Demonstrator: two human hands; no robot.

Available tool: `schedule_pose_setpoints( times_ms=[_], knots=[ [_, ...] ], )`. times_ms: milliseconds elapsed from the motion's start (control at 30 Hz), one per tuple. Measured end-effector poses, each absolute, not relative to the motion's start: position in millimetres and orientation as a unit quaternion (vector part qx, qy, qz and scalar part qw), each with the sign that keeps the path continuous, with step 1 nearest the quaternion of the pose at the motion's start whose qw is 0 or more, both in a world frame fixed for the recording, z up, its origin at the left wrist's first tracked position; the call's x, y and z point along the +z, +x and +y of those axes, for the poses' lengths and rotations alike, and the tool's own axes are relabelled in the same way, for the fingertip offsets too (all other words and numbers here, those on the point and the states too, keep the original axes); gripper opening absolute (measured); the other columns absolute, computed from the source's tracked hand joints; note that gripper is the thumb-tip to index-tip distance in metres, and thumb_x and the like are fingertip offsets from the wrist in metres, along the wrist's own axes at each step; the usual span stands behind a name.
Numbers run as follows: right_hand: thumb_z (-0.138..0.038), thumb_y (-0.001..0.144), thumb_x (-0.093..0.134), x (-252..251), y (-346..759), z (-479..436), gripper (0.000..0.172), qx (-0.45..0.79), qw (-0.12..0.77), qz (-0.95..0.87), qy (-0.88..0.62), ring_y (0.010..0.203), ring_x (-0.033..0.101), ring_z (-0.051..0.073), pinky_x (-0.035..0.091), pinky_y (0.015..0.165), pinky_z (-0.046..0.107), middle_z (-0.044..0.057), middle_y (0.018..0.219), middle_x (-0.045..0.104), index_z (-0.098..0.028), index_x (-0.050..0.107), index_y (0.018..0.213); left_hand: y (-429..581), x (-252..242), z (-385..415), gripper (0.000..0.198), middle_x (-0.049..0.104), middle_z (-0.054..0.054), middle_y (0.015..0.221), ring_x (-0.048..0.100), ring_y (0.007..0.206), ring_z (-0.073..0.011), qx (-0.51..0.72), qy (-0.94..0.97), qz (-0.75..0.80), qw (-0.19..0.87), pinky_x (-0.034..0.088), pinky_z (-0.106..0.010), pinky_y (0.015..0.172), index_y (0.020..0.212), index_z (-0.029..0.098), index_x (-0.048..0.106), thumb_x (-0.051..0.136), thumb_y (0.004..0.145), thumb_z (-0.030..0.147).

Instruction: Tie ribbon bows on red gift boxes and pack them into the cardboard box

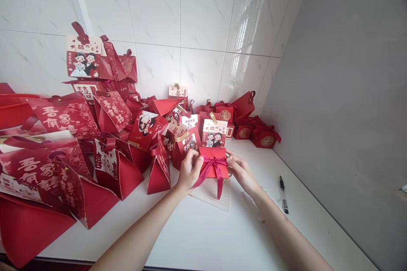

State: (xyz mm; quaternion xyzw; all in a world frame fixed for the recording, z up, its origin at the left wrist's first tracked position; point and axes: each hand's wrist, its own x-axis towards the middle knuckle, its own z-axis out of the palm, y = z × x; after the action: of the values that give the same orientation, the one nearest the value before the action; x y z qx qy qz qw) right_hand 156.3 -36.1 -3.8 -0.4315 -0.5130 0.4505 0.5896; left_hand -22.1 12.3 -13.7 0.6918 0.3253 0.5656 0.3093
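A small red gift box [213, 171], tied with a dark pink ribbon bow [215, 161], is held up between my two hands above the white table. My left hand [190, 168] grips its left side, thumb in front by the ribbon. On the other side, my right hand [241, 171] pinches the right edge near the bow. Both ribbon tails hang down over the front of the box. Beneath it lies a lined sheet of paper [216, 200], partly covered. Just behind stands a box with a printed couple [214, 133].
Many red gift boxes crowd the left side, some stacked, including a tall one [84, 59] with a couple print. More ribboned boxes [266, 136] stand at the back right. A black-capped pen [284, 194] lies on the right. Tiled wall [203, 8] closes the back.
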Motion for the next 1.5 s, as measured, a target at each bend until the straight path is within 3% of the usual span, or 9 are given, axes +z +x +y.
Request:
schedule_pose_setpoints(
  times_ms=[200, 400, 600, 867, 1333, 1500],
  knots=[
    [-0.059, 0.069, 0.066, -1.4, 154.4, -37.1, 0.047, 0.435, 0.587, -0.515, -0.448, 0.121, 0.042, 0.032, 0.047, 0.080, 0.035, 0.011, 0.126, 0.050, -0.018, 0.047, 0.054, -21.4, -14.5, 12.1, 0.022, 0.043, 0.003, 0.065, 0.045, 0.060, -0.0114, 0.571, 0.692, 0.323, 0.301, 0.038, -0.022, 0.058, 0.070, 0.020, 0.038, 0.042, 0.083, 0.036],
    [-0.059, 0.070, 0.064, -2.2, 155.6, -37.7, 0.045, 0.441, 0.584, -0.517, -0.445, 0.114, 0.048, 0.032, 0.046, 0.082, 0.037, 0.012, 0.124, 0.051, -0.017, 0.054, 0.058, -22.2, -12.7, 9.6, 0.020, 0.042, 0.003, 0.064, 0.043, 0.059, -0.0114, 0.573, 0.696, 0.314, 0.300, 0.038, -0.022, 0.058, 0.069, 0.020, 0.038, 0.042, 0.083, 0.034],
    [-0.057, 0.070, 0.067, -4.1, 158.8, -38.1, 0.043, 0.451, 0.586, -0.517, -0.431, 0.117, 0.045, 0.030, 0.046, 0.077, 0.033, 0.009, 0.131, 0.047, -0.018, 0.054, 0.059, -21.0, -11.1, 8.6, 0.021, 0.040, 0.004, 0.061, 0.040, 0.056, -0.0107, 0.566, 0.697, 0.315, 0.307, 0.035, -0.022, 0.055, 0.068, 0.020, 0.037, 0.041, 0.083, 0.034],
    [-0.057, 0.068, 0.067, -1.4, 157.3, -40.0, 0.045, 0.419, 0.576, -0.522, -0.470, 0.090, 0.058, 0.026, 0.046, 0.073, 0.036, 0.010, 0.110, 0.060, -0.019, 0.047, 0.054, -21.6, -9.9, 7.2, 0.021, 0.040, 0.003, 0.062, 0.040, 0.057, -0.0110, 0.557, 0.704, 0.323, 0.300, 0.036, -0.023, 0.057, 0.067, 0.020, 0.035, 0.040, 0.083, 0.033],
    [-0.059, 0.067, 0.066, -0.5, 157.1, -40.3, 0.046, 0.415, 0.572, -0.525, -0.473, 0.094, 0.057, 0.027, 0.046, 0.069, 0.034, 0.010, 0.113, 0.059, -0.019, 0.047, 0.054, -21.1, -9.6, 6.8, 0.019, 0.043, 0.003, 0.064, 0.045, 0.060, -0.0117, 0.559, 0.708, 0.327, 0.282, 0.039, -0.024, 0.059, 0.069, 0.020, 0.037, 0.040, 0.083, 0.032],
    [-0.059, 0.068, 0.066, -1.4, 157.8, -39.7, 0.045, 0.408, 0.578, -0.531, -0.467, 0.102, 0.055, 0.030, 0.044, 0.076, 0.035, 0.011, 0.112, 0.058, -0.019, 0.050, 0.056, -21.0, -9.6, 6.8, 0.018, 0.044, 0.003, 0.063, 0.045, 0.059, -0.0119, 0.555, 0.707, 0.333, 0.286, 0.038, -0.024, 0.059, 0.069, 0.020, 0.038, 0.041, 0.082, 0.033]
  ],
)
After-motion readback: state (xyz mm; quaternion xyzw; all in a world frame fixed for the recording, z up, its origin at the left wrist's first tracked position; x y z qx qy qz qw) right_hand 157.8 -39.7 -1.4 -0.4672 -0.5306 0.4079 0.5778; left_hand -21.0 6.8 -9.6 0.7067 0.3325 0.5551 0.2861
